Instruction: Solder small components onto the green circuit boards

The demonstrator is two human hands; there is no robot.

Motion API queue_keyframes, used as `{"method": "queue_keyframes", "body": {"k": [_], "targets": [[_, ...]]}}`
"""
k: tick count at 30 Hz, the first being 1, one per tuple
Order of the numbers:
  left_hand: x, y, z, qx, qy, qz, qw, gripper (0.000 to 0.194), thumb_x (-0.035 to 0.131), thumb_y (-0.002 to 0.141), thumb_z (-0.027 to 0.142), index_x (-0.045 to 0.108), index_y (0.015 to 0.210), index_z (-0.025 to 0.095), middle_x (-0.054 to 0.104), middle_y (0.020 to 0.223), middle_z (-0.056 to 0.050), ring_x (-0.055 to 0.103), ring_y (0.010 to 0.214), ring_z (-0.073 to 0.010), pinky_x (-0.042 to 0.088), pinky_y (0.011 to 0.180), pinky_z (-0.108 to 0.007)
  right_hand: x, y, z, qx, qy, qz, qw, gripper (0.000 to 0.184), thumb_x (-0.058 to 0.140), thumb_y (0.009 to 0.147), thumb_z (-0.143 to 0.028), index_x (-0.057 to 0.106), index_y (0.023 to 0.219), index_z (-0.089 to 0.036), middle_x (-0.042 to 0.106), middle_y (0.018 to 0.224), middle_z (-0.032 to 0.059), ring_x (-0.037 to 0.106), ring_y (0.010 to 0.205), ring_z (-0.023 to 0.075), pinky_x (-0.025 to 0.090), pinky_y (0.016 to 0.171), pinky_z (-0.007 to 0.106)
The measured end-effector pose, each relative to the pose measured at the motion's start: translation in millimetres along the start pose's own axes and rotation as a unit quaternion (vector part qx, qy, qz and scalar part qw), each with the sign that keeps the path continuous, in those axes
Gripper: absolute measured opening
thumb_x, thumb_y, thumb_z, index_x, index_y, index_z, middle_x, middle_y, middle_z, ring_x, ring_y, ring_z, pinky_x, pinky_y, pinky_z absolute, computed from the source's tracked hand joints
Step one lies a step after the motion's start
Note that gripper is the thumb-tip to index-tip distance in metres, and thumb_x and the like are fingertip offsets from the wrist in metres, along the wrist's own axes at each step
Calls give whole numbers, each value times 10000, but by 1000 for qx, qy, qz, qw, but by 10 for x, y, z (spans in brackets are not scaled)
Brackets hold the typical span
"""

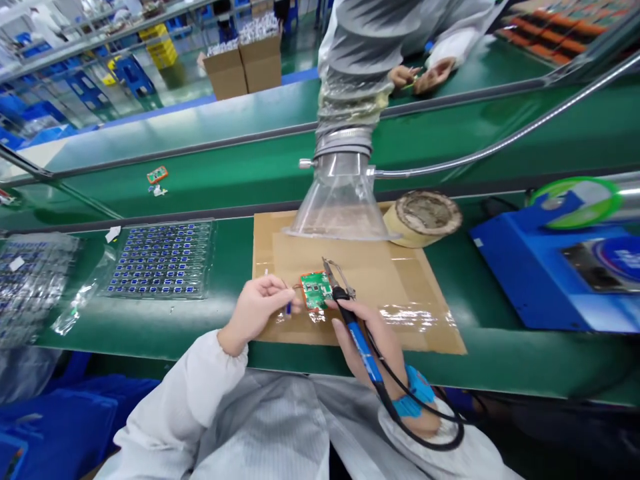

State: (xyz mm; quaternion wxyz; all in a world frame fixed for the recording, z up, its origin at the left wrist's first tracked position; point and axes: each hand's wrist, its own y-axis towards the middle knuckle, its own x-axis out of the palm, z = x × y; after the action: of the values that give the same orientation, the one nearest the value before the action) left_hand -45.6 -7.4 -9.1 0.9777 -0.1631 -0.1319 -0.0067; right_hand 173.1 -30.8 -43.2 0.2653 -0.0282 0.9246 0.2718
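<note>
Loosely, my right hand (383, 333) curls around a blue-and-black, pen-shaped soldering iron (363, 348), its tip ahead of that hand.
Between my hands, the rectangular green circuit board with orange edges (315, 291) lies on brown cardboard (415, 287); my left hand (261, 303), nearly closed, pinches a small dark-blue piece (289, 308) just beside it.

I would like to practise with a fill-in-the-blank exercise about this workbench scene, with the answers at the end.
1. The soldering iron is held in the person's ____ hand.
2. The wristband on that same arm is ____ in colour.
3. The face of the circuit board is mainly ____ in colour.
4. Seen by the person, the tray of small parts lies to the ____ of the cardboard sheet.

Missing words: right; blue; green; left.
</note>
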Motion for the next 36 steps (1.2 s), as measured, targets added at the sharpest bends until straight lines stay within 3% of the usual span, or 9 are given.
{"method": "queue_keyframes", "body": {"k": [2, 4, 9, 15, 24, 29, 32, 34, 36], "targets": [[70, 11, -6, -63, 11, -41, 997, 434, 896, 662, 462, 653, 800, 130, 724, 691, -58, 673, 570, -149, 490, 467, -207, 12, 14, -53, -4, 45, 30, 999, 341, 660, 917, -162, 588, 1238, -252, 778, 1092, 76, 732, 1027, 248, 583, 894, 412], [99, 2, 8, -81, 33, -59, 994, 451, 900, 655, 475, 697, 834, 114, 731, 702, -66, 679, 590, -148, 491, 456, -195, 56, 50, -115, 26, 84, 58, 994, 343, 689, 903, -159, 599, 1219, -257, 783, 1069, 70, 745, 1017, 239, 591, 908, 407], [142, -25, 57, -80, 73, -71, 992, 380, 880, 690, 447, 755, 796, 104, 731, 681, -65, 648, 574, -115, 512, 480, -184, 194, 190, -227, 150, 190, 91, 966, 333, 752, 873, -195, 617, 1167, -274, 794, 997, 23, 772, 916, 197, 624, 842, 340], [160, -47, 76, -68, 102, -96, 988, 298, 839, 742, 406, 779, 785, 117, 725, 660, -51, 593, 512, -80, 510, 501, -182, 228, 279, -248, 200, 266, 87, 939, 318, 776, 827, -169, 635, 1089, -281, 757, 860, -28, 725, 748, 139, 611, 731, 272], [180, -62, 106, -7, 180, -59, 982, 211, 792, 765, 340, 761, 750, 132, 740, 695, -61, 625, 604, -114, 507, 606, -218, 200, 370, -321, 246, 339, 79, 905, 268, 785, 807, -188, 642, 1021, -265, 741, 803, -30, 719, 705, 139, 611, 671, 257], [171, -70, 60, 19, 225, -34, 974, 211, 750, 796, 354, 746, 759, 146, 743, 730, -67, 642, 645, -156, 496, 621, -269, 254, 321, -275, 244, 308, 81, 916, 259, 782, 817, -192, 648, 1026, -265, 743, 806, -30, 724, 718, 136, 603, 693, 249], [146, -31, 84, 106, 297, -42, 948, 186, 708, 840, 318, 731, 726, 172, 731, 758, -63, 649, 752, -185, 505, 726, -319, 287, 270, -226, 226, 261, 84, 935, 237, 767, 845, -201, 653, 1042, -265, 741, 840, -24, 729, 755, 138, 602, 741, 259], [110, 39, 113, 170, 370, -40, 912, 167, 685, 857, 270, 725, 715, 192, 721, 788, -56, 641, 866, -207, 485, 839, -362, 275, 248, -180, 219, 231, 108, 942, 220, 757, 860, -212, 656, 1050, -259, 742, 866, -13, 733, 778, 146, 606, 759, 272], [65, 134, 132, 192, 447, -36, 873, 152, 679, 852, 229, 722, 708, 204, 705, 808, -45, 616, 907, -213, 447, 885, -389, 223, 236, -125, 219, 206, 132, 945, 218, 751, 873, -237, 661, 1071, -252, 748, 877, 0, 738, 784, 160, 617, 766, 291]]}}
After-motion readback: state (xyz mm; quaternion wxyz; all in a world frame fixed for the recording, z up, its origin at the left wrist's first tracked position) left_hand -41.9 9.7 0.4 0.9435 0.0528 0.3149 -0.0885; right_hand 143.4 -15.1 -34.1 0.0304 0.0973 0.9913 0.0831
